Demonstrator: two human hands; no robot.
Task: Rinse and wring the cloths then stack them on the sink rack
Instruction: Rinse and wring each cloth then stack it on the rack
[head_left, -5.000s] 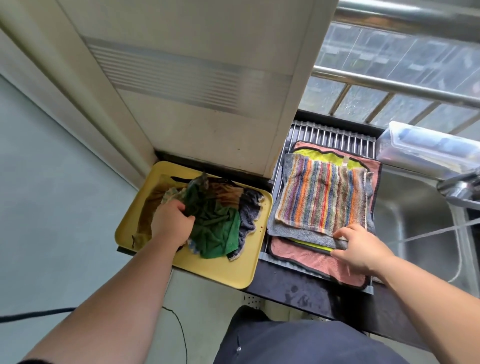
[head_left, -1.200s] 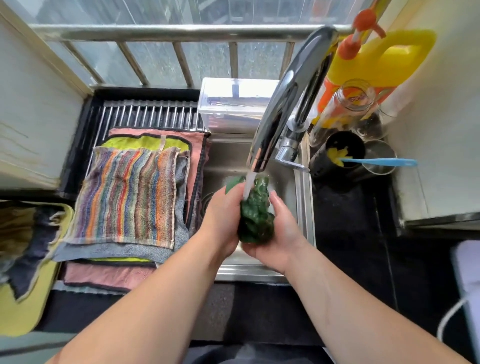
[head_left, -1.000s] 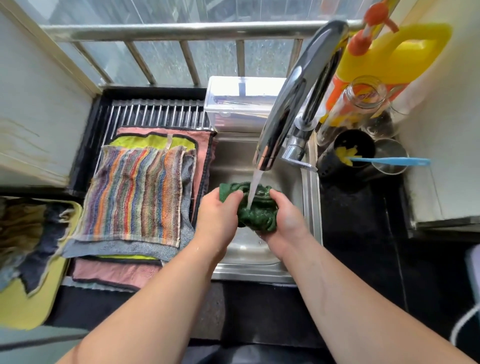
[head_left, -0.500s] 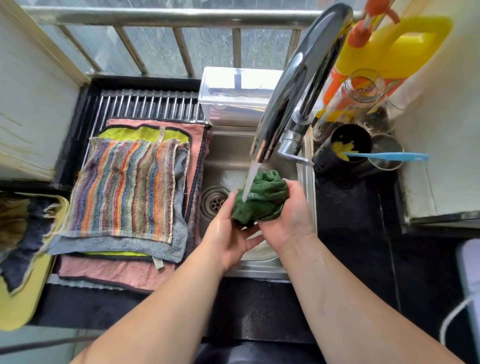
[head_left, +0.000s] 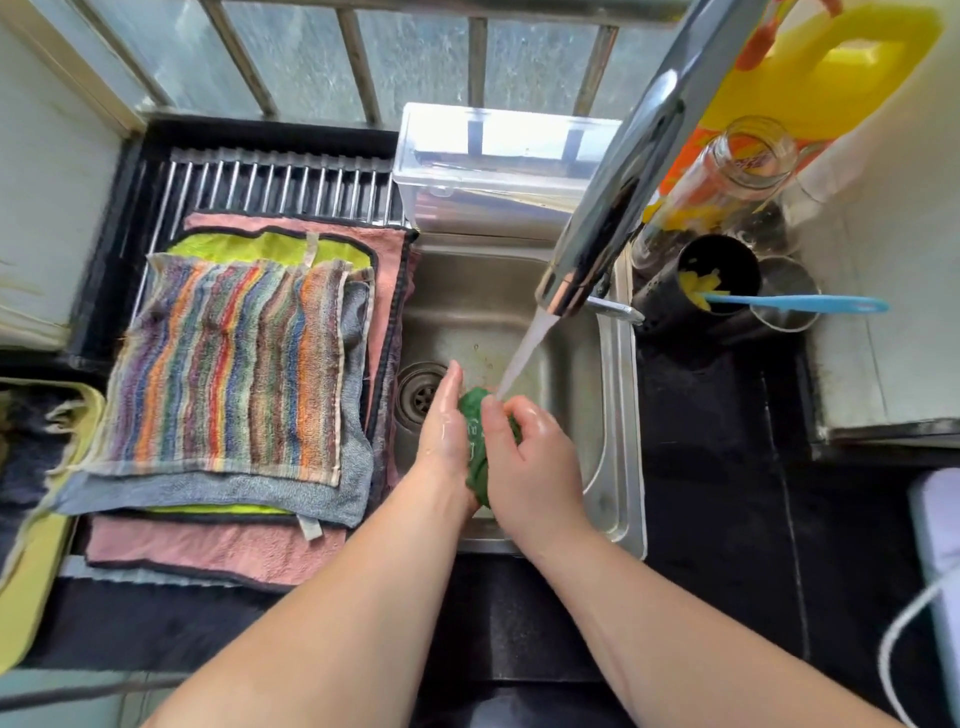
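A wet green cloth (head_left: 474, 447) is bunched between my two hands over the steel sink (head_left: 613, 405). Water from the chrome faucet (head_left: 608, 218) falls on its top end. My left hand (head_left: 444, 431) presses against the cloth's left side with its fingers straight. My right hand (head_left: 524, 457) grips the cloth with its fingers curled round it. Most of the cloth is hidden between the palms. On the sink rack (head_left: 270, 182) to the left lies a stack of flat cloths, with a striped cloth (head_left: 228, 364) on top of grey, yellow-green and pink ones.
A yellow tray (head_left: 31, 561) with dark cloths sits at the far left. A clear plastic box (head_left: 493, 166) stands behind the sink. To the right are a yellow jug (head_left: 831, 67), a glass jar (head_left: 727, 182) and a black cup (head_left: 711, 286) holding a blue brush. The sink drain (head_left: 418, 389) is open.
Five seconds ago my left hand took the green cloth from the tray. Since then both hands work it under the running water, now lower and squeezed more tightly between the palms.
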